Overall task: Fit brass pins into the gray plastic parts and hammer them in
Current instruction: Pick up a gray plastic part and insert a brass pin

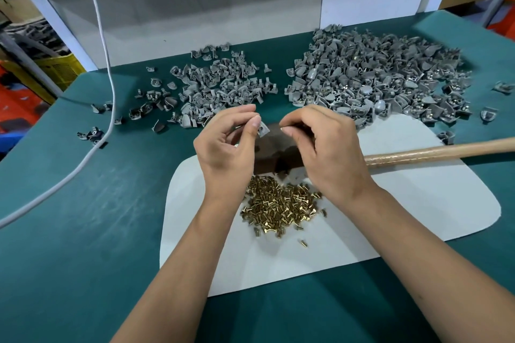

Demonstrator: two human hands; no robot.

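Note:
My left hand [227, 142] pinches one small gray plastic part [262, 130] between thumb and fingers, held above a dark metal block [278, 153]. My right hand [323, 145] hovers just right of the part with curled fingertips pinched together; whether a pin sits between them is hidden. A heap of brass pins [281, 203] lies on a white sheet [390, 203] between my wrists. A hammer's wooden handle [440, 152] stretches right from behind my right hand.
Two heaps of gray parts lie at the back of the green table: a smaller heap [217, 86] on the left, a larger heap [376, 75] on the right. A white cable [110, 86] crosses the left side. White panels stand behind.

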